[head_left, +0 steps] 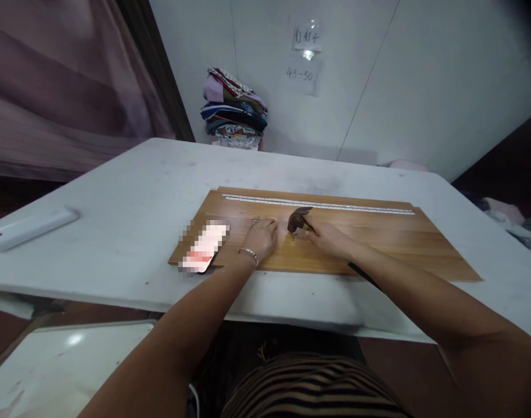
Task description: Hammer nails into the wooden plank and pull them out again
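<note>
Evidently we are at hammer work on the wooden board (pixel 379 244) that lies flat on the white desk (pixel 139 191). Our right hand (pixel 330 237) is clamped on the hammer (pixel 299 219), choked up close to its head. Our left hand (pixel 262 237) rests on the board just beside that head, fingers curled together. Whether they pinch a small nail we cannot tell; it is too small to see.

To do this step well, we judge that short, light taps suit this high grip. The left fingertips should stay low and clear of the striking face, and the board should lie flat so it does not skid.

The hammer sits near the middle of the board, its dark head toward the left hand and slightly away from us. Its long axis runs back toward our right side, under the right wrist, where a dark length of handle shows at the board's near edge.

A silvery strip (pixel 318 204) runs along the board's far edge. A phone (pixel 204 248) lies on the board's near left corner.
</note>
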A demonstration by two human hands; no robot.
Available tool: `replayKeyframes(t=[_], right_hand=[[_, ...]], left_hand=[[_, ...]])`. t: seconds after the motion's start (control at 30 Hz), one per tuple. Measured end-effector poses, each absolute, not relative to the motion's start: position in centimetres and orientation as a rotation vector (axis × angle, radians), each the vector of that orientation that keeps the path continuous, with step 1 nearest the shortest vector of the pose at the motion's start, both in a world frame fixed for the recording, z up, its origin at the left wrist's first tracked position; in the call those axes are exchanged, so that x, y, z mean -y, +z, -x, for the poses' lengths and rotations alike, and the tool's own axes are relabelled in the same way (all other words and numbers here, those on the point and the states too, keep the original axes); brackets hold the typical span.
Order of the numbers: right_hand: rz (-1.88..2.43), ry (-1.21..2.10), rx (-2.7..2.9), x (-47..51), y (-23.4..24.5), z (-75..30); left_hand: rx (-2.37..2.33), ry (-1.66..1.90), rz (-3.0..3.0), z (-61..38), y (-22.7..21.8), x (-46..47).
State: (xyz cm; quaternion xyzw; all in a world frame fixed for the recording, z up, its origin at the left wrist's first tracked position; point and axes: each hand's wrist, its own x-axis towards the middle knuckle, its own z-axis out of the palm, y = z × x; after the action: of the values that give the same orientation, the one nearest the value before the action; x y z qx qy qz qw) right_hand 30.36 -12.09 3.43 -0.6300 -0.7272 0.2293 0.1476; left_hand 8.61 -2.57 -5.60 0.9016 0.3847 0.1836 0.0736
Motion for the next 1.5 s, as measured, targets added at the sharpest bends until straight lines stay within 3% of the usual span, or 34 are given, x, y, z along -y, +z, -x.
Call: replayKeyframes(t=[1.5], right_hand=[[1.812, 0.613, 2.096, 12.33, 3.02, -30.27]], left_hand=[[-1.151, 0.557, -2.679, -8.68, -5.41, 2.59]])
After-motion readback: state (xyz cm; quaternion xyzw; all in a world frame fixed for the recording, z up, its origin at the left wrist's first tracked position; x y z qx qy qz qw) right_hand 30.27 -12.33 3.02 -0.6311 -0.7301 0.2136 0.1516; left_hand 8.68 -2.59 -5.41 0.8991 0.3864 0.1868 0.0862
